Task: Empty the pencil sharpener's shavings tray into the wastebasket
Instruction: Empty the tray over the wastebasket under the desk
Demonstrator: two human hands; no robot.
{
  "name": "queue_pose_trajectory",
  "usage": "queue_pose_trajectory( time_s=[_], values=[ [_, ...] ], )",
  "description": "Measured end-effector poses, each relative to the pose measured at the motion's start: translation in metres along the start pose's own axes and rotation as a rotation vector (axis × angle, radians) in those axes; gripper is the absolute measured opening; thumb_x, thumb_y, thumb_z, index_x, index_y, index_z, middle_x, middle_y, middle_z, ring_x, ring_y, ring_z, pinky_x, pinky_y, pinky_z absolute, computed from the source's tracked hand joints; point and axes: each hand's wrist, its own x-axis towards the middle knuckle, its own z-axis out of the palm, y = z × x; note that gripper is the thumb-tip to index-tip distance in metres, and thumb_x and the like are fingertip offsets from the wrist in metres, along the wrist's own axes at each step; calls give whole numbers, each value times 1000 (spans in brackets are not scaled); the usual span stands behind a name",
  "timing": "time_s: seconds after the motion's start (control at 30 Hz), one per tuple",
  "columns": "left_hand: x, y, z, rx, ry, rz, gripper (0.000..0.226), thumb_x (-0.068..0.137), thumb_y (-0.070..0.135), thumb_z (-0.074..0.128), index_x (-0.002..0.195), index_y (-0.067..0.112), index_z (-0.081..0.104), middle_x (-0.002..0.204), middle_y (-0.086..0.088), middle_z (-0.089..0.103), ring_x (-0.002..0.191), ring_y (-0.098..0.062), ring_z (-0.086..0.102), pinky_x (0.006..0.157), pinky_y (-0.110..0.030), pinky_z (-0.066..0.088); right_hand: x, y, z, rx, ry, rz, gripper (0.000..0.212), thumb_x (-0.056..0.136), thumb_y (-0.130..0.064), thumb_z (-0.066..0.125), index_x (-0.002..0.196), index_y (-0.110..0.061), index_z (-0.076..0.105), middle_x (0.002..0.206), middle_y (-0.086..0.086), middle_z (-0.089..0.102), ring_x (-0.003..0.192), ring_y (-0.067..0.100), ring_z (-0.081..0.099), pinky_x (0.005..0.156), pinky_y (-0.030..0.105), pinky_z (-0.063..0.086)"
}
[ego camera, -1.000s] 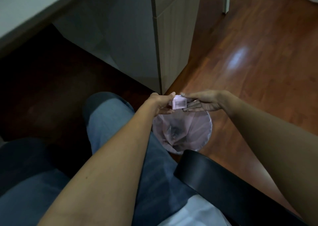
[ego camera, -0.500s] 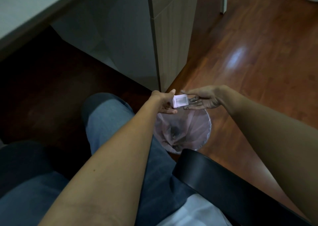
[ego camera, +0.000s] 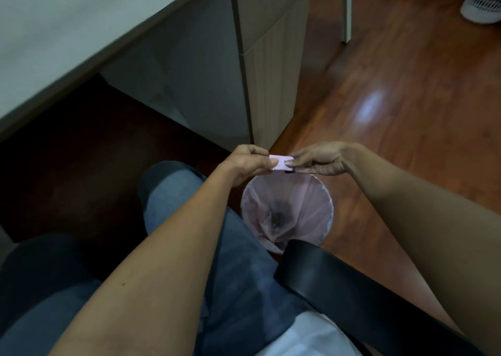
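Left hand (ego camera: 248, 163): pinches left end of pencil sharpener (ego camera: 281, 163).
Right hand (ego camera: 317, 160): pinches its right end.
Sharpener: above far rim of wastebasket (ego camera: 324, 193); long axis left-right, broad face up.
Risk: held over the rim's edge, shavings may spill onto floor (ego camera: 406, 111).

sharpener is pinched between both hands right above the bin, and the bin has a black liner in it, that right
Not quite. The liner is pale pink and see-through, not black; the head view shows it draped inside the bin with some dark bits at the bottom. The rest holds: the small pink sharpener is pinched between the left hand and the right hand, just above the bin's far rim.
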Motion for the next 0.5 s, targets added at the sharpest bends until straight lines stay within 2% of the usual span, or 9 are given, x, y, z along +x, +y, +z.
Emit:
queue_pose_trajectory(
  time_s=[0.07, 0.17, 0.3, 0.37, 0.4, 0.5],
  values=[
    [-2, 4, -3, 49, 2, 47, 55, 77, -8, 79, 126, -7, 56, 127, -25, 63, 113, -32, 67, 86, -34, 61, -8, -7, -1, 35, -12, -56, 43, 84, -4, 73, 126, -4, 64, 141, 23, 57, 107, 25, 62, 105, 42, 49],
    [-6, 11, -4, 161, 25, 151, 63, 69, -1, 88, 126, -1, 60, 124, -18, 68, 114, -29, 68, 96, -39, 57, -25, -15, 0, 116, 28, -164, 44, 82, 3, 71, 124, -8, 65, 134, 20, 63, 104, 25, 65, 100, 42, 54],
    [-18, 29, -2, 168, 66, 301, 63, 68, -4, 87, 125, 0, 61, 120, -14, 68, 100, -20, 68, 77, -18, 56, -39, -25, 0, 165, 77, -282, 44, 88, 9, 58, 130, -6, 64, 137, 21, 61, 105, 25, 64, 92, 35, 57],
    [-24, 42, -2, 170, 71, 354, 62, 66, -2, 89, 122, 4, 62, 124, -15, 67, 105, -25, 71, 80, -20, 56, -46, -38, 2, 208, 119, -346, 50, 85, 17, 59, 132, -2, 61, 137, 22, 61, 109, 24, 64, 86, 25, 58],
    [-28, 50, -3, 171, 73, 376, 61, 65, 0, 90, 120, 6, 63, 124, -15, 67, 106, -26, 71, 82, -22, 56, -51, -43, 4, 265, 118, -383, 55, 81, 23, 60, 132, 2, 60, 135, 23, 62, 114, 26, 63, 87, 23, 57],
    [-42, 76, -6, 194, 69, 449, 61, 66, 1, 90, 120, 7, 62, 114, -6, 67, 96, -18, 71, 77, -17, 56, -71, -67, 10, 341, 122, -479, 62, 74, 31, 62, 130, 6, 58, 130, 24, 64, 122, 29, 62, 94, 27, 54]
  ],
)
